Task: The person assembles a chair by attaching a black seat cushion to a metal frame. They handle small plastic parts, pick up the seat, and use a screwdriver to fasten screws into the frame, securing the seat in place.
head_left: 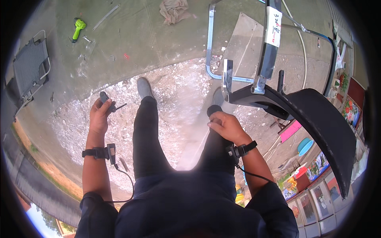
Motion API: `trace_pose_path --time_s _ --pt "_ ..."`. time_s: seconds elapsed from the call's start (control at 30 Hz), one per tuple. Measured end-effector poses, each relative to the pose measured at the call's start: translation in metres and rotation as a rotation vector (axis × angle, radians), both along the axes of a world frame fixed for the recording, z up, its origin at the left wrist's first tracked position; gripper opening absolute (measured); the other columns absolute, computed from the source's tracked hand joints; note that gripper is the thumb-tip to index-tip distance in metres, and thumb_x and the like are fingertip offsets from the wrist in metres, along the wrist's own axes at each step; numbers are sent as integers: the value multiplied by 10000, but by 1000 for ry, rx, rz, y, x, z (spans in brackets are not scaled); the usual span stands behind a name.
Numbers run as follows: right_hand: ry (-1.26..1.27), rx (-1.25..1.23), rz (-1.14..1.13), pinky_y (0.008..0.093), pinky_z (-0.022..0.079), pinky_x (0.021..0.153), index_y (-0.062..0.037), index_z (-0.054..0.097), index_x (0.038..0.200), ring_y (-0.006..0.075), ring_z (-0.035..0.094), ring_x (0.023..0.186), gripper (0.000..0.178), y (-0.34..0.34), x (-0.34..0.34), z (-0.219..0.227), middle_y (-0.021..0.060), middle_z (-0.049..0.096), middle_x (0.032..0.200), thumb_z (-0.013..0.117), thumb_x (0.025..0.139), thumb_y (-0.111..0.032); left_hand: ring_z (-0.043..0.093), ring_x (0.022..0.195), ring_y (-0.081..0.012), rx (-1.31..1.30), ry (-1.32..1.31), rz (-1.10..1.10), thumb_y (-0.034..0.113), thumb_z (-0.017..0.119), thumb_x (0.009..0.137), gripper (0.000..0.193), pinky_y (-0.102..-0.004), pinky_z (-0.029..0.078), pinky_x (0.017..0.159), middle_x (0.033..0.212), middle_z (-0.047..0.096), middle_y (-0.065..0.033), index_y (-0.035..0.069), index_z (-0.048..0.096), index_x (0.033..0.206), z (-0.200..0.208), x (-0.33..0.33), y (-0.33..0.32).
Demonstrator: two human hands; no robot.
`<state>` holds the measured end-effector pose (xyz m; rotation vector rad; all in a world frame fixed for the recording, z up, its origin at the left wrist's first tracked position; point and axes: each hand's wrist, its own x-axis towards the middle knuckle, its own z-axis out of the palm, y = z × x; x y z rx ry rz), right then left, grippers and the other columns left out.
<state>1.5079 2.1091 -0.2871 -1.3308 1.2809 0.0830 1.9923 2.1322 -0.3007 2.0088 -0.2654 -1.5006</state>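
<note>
My left hand (99,118) is closed around a dark folding hex key set (104,96), with one thin key sticking out to the right. Between the fingers of my right hand (229,126) is a round black disc-like piece (214,110), held over my right leg; its underside is hidden. Just beyond that hand, to the right, stands a metal frame (271,59) with a white label round one bar. A wide curved black panel (317,115) joins this frame and reaches toward me on the right. Neither hand touches the frame.
A green power drill (79,27) and a small wrench (87,39) lie far left on the ground. A folding chair (31,65) stands at the left edge. Far off lies a crumpled cloth (174,11). A blue basin (305,146) sits at the right. Pale rubble (174,83) covers the ground underfoot.
</note>
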Motion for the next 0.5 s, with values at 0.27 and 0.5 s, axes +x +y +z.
trace_pose_path --time_s 0.27,0.5 --pt "257 -218 -103 354 538 752 -43 671 1080 256 697 786 296 -85 116 -293 128 720 895 714 877 -254 646 976 -192 286 -132 82 136 675 931 289 -329 522 877 1022 638 -73 -13 582 1161 -105 147 98" --pt "405 -333 -164 359 547 812 -6 643 1134 264 723 878 354 -126 139 -449 156 742 977 686 877 -245 648 991 -211 410 -108 128 141 691 917 340 -338 516 901 1045 625 -74 -15 565 1192 -188 171 157"
